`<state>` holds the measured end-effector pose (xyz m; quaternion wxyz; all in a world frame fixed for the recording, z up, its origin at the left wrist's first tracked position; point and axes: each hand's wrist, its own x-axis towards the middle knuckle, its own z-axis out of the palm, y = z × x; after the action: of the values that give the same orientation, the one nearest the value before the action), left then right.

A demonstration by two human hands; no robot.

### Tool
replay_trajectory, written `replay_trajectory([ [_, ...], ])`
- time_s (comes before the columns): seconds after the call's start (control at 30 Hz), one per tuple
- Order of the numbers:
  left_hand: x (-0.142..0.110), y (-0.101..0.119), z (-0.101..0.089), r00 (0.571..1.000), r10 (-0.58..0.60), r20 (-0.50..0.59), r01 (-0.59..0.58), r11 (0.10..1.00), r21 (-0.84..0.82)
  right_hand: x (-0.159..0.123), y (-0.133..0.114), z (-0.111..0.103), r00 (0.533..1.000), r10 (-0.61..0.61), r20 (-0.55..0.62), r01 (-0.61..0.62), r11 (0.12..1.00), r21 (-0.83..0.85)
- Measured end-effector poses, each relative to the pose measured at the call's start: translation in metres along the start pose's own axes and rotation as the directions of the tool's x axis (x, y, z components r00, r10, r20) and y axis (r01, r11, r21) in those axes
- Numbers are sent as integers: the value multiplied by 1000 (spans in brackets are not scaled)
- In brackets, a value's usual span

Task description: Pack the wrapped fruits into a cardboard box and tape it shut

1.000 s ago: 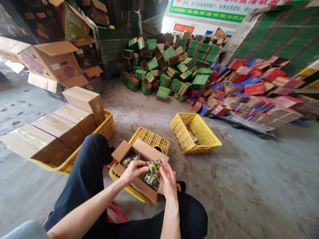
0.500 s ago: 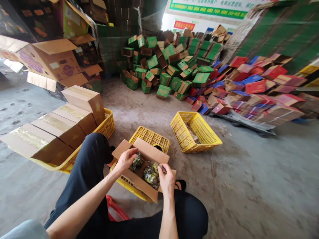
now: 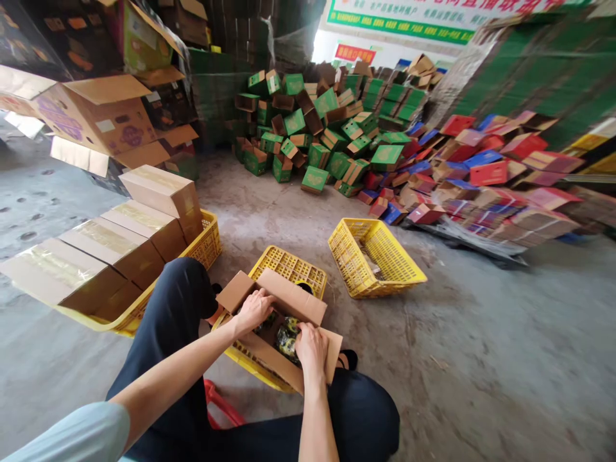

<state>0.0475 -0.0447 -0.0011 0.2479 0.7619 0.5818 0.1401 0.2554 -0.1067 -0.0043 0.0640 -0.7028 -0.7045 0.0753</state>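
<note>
An open brown cardboard box [image 3: 262, 356] rests on a yellow plastic crate [image 3: 289, 264] between my knees. Bagged green fruit [image 3: 287, 340] lies inside it. My left hand [image 3: 253, 308] is curled over the box's far left edge, its fingers down inside by the fruit. My right hand [image 3: 312, 346] presses on the near right flap [image 3: 333, 353], fingers bent over its edge. The far flap [image 3: 293, 298] stands partly folded inward.
Taped brown cartons [image 3: 120, 240] fill a yellow crate [image 3: 206, 240] on my left. Another yellow crate [image 3: 375, 256] lies tilted on the concrete floor ahead. Heaps of green boxes [image 3: 317, 128] and red and blue boxes [image 3: 481, 173] stand beyond. A red stool leg [image 3: 221, 404] shows under me.
Both hands have let the bagged fruit down into the box and shifted to the box's edges and flaps. The far flap has tipped further inward.
</note>
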Motion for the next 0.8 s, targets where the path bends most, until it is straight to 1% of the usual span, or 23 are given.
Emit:
replay_trajectory([
  [0.1,-1,-5,-2,1000,-10,-12,10,1000,-14,1,1,2,1000,6,-1,-6,1000,8],
  [0.23,-8,-9,-7,995,-58,-76,55,997,-52,0,3,5,1000,12,-8,-12,1000,20],
  [0.3,-11,-9,-11,991,-79,-109,70,994,-83,1,5,8,999,9,-35,-6,998,62],
  [0.37,-14,-9,-15,986,-92,-141,77,991,-112,2,8,8,994,-6,-114,24,987,156],
  [0.4,-16,-8,-17,982,-97,-163,72,986,-152,2,10,8,984,-12,-176,50,975,218],
  [0.47,-19,-7,-20,970,-120,-210,48,947,-318,2,13,4,951,-1,-311,114,931,346],
  [0.5,-20,-7,-21,964,-146,-222,34,896,-442,2,14,2,933,20,-360,141,899,415],
  [0.53,-22,-5,-22,960,-180,-215,23,815,-579,2,15,-1,922,51,-385,158,856,492],
  [0.57,-23,-3,-23,959,-212,-188,18,707,-707,1,14,-4,924,91,-372,155,800,579],
  [0.6,-25,0,-23,961,-236,-144,21,584,-812,0,13,-6,938,134,-319,126,726,676],
  [0.63,-26,3,-23,963,-251,-96,28,450,-893,-2,10,-8,958,174,-230,71,630,773],
  [0.7,-29,13,-23,966,-256,-21,29,190,-981,-4,2,-10,979,206,-1,-79,382,921],
  [0.73,-31,19,-23,968,-252,-2,20,85,-996,-6,-3,-11,978,183,104,-149,253,956],
  [0.77,-32,24,-23,969,-247,10,11,4,-1000,-7,-8,-12,974,133,185,-203,138,969],
  [0.8,-34,30,-23,971,-238,18,7,-51,-999,-9,-12,-13,969,76,234,-238,49,970],
])
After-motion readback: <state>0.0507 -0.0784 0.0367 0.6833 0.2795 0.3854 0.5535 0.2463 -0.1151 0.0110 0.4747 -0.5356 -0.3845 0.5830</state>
